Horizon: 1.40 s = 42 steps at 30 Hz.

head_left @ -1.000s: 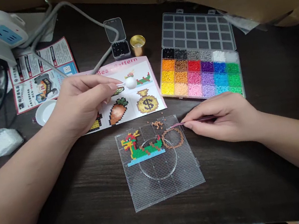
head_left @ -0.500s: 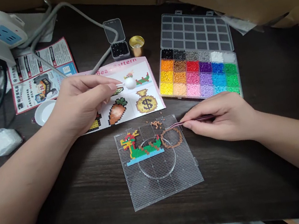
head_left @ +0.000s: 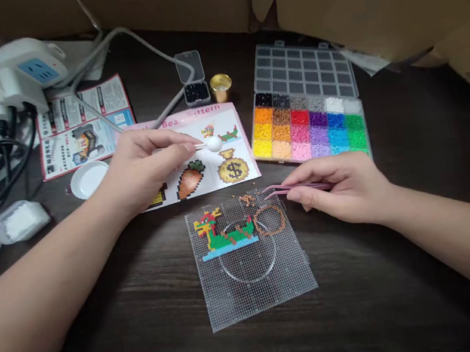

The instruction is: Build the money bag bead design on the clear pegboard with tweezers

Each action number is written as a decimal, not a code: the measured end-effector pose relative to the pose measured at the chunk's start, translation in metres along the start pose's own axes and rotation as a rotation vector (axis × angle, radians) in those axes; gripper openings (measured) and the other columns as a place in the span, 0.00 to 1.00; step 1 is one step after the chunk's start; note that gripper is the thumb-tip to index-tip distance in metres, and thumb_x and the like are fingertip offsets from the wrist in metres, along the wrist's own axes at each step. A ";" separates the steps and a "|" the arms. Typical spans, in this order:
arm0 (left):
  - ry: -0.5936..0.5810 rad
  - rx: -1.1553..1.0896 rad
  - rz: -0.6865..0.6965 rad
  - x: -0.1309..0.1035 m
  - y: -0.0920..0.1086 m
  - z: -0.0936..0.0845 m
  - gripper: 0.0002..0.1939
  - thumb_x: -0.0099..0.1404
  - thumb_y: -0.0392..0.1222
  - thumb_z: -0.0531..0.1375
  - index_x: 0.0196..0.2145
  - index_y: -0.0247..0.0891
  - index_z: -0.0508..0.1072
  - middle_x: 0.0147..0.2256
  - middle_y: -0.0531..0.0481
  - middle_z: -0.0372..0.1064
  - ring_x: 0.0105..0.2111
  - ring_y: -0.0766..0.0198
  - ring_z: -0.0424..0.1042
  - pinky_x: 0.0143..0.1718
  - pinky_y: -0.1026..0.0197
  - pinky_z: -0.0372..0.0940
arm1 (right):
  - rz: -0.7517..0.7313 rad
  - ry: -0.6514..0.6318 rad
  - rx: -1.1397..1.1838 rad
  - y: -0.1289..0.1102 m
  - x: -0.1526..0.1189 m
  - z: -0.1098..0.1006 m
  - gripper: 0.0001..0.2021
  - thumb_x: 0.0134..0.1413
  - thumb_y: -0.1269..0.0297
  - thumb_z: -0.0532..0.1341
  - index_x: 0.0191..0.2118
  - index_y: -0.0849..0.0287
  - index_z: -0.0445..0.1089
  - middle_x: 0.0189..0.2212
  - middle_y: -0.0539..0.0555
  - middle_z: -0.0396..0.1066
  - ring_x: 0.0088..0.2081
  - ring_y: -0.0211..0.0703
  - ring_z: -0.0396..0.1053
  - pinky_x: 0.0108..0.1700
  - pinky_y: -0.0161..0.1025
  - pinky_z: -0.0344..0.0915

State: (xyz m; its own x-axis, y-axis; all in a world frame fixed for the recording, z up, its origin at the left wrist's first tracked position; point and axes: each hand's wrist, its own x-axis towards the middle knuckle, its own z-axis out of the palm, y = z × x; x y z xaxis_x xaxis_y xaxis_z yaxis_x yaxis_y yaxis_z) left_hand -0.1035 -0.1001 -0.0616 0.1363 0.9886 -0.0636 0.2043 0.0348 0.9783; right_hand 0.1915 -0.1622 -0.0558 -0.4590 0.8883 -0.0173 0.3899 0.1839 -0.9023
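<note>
the clear pegboard (head_left: pixel 260 296) lies on the table (head_left: pixel 148 300), just in front of the pattern sheet (head_left: pixel 214 186). it looks light and stiff, best taken by its outer edges and kept level, since the dragon figure (head_left: pixel 232 239) and brown ring (head_left: pixel 272 234) seem to be unfused beads that a knock could scatter. the loose brown beads (head_left: pixel 247 200) near its far edge look hard, tiny and apt to roll, so a soft pinch on their sides suits them. the right hand (head_left: pixel 346 189) grasps slim pink tweezers (head_left: pixel 309 186), tips parted; the left hand (head_left: pixel 147 167) pinches a white spoon (head_left: pixel 213 144).
</note>
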 end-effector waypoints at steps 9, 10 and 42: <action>-0.214 0.110 -0.014 -0.003 0.019 -0.007 0.07 0.58 0.40 0.62 0.26 0.35 0.77 0.28 0.49 0.76 0.25 0.68 0.71 0.27 0.65 0.64 | 0.059 0.010 -0.064 -0.004 0.000 0.006 0.08 0.64 0.60 0.57 0.40 0.59 0.68 0.23 0.51 0.71 0.24 0.35 0.69 0.25 0.31 0.65; -0.243 0.101 -0.021 -0.003 0.018 -0.007 0.07 0.59 0.40 0.62 0.26 0.35 0.76 0.25 0.49 0.75 0.24 0.68 0.70 0.28 0.65 0.64 | 0.059 0.016 -0.071 -0.005 0.000 0.007 0.08 0.64 0.60 0.57 0.40 0.59 0.67 0.23 0.50 0.71 0.24 0.35 0.68 0.26 0.31 0.65; -0.359 0.416 0.170 -0.001 0.019 -0.005 0.06 0.59 0.36 0.62 0.32 0.41 0.81 0.31 0.53 0.77 0.32 0.67 0.73 0.32 0.66 0.66 | 0.097 -0.006 -0.085 -0.005 0.007 0.007 0.02 0.58 0.68 0.62 0.35 0.55 0.72 0.20 0.47 0.71 0.19 0.33 0.67 0.19 0.28 0.64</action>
State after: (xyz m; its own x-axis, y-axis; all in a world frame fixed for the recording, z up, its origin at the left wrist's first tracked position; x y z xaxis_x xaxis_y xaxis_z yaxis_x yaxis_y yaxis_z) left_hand -0.1048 -0.0997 -0.0419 0.5063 0.8611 -0.0463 0.5048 -0.2525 0.8255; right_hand 0.1810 -0.1600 -0.0540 -0.4209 0.9010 -0.1052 0.4989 0.1331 -0.8564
